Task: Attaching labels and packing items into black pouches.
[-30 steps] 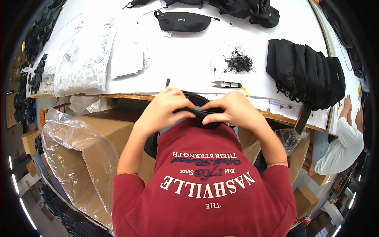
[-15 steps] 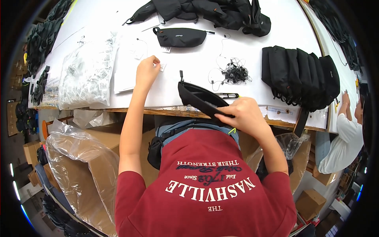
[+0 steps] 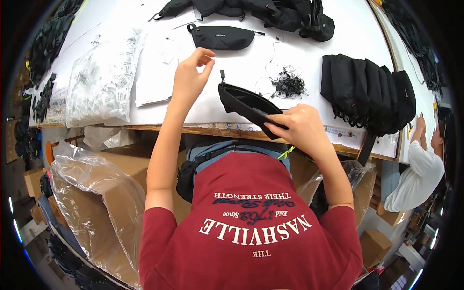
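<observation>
My right hand (image 3: pixel 299 124) grips the lower right end of a black zippered pouch (image 3: pixel 234 103). The pouch is tilted over the table's front edge. Its mouth gapes, and a zipper pull stands up at its upper left end. Left of it, my left hand (image 3: pixel 192 77) is raised above the white tabletop, thumb and fingers apart, with nothing visible between them. Just beyond those fingers lies another black pouch (image 3: pixel 222 38), closed, with a loop at its left end.
A tangle of thin black cords (image 3: pixel 289 83) lies right of centre. Several black pouches (image 3: pixel 367 89) stand in a row at right, and more black pouches (image 3: pixel 270 14) lie at the back. A clear bag of white labels (image 3: pixel 99 82) and white sheets (image 3: pixel 152 92) occupy the left. A co-worker (image 3: pixel 418 164) is at far right.
My left hand has moved right and toward the closed pouch; the small white tag seen by its fingers no longer shows. My right hand and its pouch have shifted slightly away from me.
</observation>
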Demonstrator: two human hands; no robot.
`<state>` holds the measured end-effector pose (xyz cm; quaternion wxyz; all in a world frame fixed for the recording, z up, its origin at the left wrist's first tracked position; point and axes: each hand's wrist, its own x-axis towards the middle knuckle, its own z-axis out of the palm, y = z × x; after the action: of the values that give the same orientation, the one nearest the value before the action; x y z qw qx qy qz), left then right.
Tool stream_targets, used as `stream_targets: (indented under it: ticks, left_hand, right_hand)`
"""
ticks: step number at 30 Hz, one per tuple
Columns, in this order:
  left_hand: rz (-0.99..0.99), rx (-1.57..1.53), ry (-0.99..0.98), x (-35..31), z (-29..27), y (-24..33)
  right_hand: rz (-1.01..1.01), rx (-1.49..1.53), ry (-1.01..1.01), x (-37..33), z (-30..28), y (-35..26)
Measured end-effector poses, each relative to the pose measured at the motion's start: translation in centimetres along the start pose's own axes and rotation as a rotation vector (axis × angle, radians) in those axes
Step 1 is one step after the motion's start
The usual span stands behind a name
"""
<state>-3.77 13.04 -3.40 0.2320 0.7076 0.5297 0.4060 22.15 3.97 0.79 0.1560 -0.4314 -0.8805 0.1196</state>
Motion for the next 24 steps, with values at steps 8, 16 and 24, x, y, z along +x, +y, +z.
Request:
stream_targets:
  ticks: [8,16,24]
  left_hand:
    - [0.008,0.235,-0.352,-3.3,1.9,-3.8]
    - [0.105,0.243,-0.278,-3.0,5.0,-4.2]
    - [-0.075,-0.333,-0.117,-3.4,1.4,3.3]
  right_hand:
    - [0.044,-0.026,-0.106,-1.2,0.5,0.4]
    - [0.045,-0.004,-0.072,-2.5,1.6,0.1]
    - [0.038,-0.053,-0.034,-2.3,1.0,0.1]
